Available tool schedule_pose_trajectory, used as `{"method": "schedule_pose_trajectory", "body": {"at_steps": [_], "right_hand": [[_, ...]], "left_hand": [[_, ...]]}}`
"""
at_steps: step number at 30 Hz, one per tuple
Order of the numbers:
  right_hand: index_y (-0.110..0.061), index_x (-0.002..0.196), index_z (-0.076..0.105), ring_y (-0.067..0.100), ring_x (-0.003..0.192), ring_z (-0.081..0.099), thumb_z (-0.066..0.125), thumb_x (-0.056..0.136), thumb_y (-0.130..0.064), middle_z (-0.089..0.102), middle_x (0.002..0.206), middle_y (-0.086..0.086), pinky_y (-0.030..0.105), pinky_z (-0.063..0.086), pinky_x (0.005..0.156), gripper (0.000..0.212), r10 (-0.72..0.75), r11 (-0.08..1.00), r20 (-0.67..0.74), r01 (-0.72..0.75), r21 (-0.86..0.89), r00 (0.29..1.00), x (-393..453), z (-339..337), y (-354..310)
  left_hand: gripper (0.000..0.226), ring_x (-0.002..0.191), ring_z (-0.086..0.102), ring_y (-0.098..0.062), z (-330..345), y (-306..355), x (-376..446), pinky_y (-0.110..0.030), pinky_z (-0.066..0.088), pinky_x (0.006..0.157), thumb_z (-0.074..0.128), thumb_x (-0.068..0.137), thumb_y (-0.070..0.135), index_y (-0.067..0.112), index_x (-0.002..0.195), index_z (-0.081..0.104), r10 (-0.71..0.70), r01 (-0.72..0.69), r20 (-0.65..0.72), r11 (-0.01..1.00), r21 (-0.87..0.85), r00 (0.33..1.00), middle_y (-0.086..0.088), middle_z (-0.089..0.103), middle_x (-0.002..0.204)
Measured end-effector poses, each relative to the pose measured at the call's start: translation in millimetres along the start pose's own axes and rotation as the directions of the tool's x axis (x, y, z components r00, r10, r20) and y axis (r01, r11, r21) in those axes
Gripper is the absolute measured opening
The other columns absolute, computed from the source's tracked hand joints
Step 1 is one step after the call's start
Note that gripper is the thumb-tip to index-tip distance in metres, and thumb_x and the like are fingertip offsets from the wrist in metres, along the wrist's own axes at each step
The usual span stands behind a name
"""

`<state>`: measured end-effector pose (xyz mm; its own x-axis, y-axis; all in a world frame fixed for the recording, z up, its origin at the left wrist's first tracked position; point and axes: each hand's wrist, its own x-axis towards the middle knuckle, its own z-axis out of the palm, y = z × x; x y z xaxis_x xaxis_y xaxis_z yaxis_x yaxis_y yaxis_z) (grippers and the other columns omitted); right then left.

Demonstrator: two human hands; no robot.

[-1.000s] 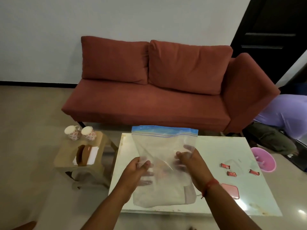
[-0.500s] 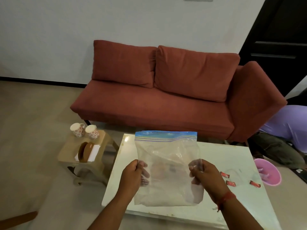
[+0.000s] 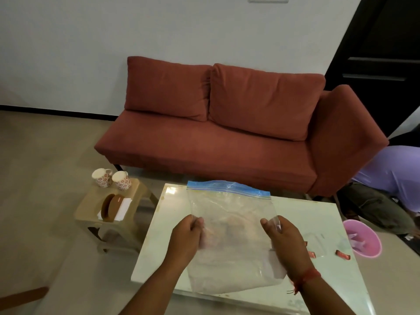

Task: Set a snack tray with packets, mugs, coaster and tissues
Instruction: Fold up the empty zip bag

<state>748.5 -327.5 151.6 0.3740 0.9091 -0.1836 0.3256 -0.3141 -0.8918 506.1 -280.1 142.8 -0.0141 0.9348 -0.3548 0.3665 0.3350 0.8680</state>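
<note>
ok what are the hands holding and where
Both hold one clear zip bag: left hand grips its left edge, right hand its right edge.

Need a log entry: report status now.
Left hand and right hand grip zip bag sides. Mugs on stool. Red packets on table. Nothing blocking.

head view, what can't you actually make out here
- Head view: table under the zip bag is only a hazy blur through the plastic, held by left hand and right hand.
- Red packets: too small to read.
- Pink basket: contents unclear.
</note>
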Motion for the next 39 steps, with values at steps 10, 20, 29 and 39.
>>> {"method": "schedule_pose_trajectory", "body": {"at_steps": [10,20,29,39], "right_hand": [[-0.02,0.109,0.068,0.024,0.071,0.066,0.068,0.083,-0.048,0.073,0.094,0.002,0.034,0.053,0.062,0.038,0.058,0.903,0.546,-0.277,0.328,0.835,20,-34,-11],[-0.018,0.081,0.068,0.014,0.066,0.06,0.082,0.067,-0.031,0.064,0.07,0.005,0.026,0.051,0.058,0.024,0.034,0.871,0.343,-0.196,0.45,0.939,35,-16,-9],[-0.019,0.074,0.064,0.015,0.054,0.056,0.078,0.071,-0.044,0.06,0.059,0.004,0.029,0.052,0.053,0.029,-0.029,0.912,0.234,-0.07,0.405,0.972,38,-15,-23],[-0.029,0.124,0.062,0.021,0.067,0.063,0.064,0.086,-0.027,0.063,0.074,0.007,0.026,0.05,0.056,0.038,-0.083,0.95,0.597,-0.117,0.289,0.798,47,-52,-47]], "left_hand": [[0.029,0.057,0.062,-0.012,-11,26,3,-0.051,0.061,0.066,0.043,0.102,0.02,0.012,0.089,0.067,0.083,-0.06,0.124,0.983,-0.174,0.989,-0.001,0.067,0.064],[0.027,0.053,0.065,-0.018,-23,31,15,-0.05,0.058,0.066,0.04,0.103,0.019,0.019,0.096,0.066,0.159,-0.149,0.105,0.984,-0.101,0.982,-0.002,0.071,0.069],[0.029,0.045,0.063,-0.019,-34,38,26,-0.033,0.051,0.052,0.042,0.102,0.02,0.027,0.084,0.063,0.194,-0.194,-0.022,0.981,0.0,0.981,0.005,0.07,0.066],[0.022,0.056,0.067,-0.026,-53,47,24,-0.03,0.057,0.057,0.065,0.091,0.014,0.033,0.101,0.065,0.249,-0.221,0.237,0.966,-0.136,0.939,0.005,0.065,0.084]]}}
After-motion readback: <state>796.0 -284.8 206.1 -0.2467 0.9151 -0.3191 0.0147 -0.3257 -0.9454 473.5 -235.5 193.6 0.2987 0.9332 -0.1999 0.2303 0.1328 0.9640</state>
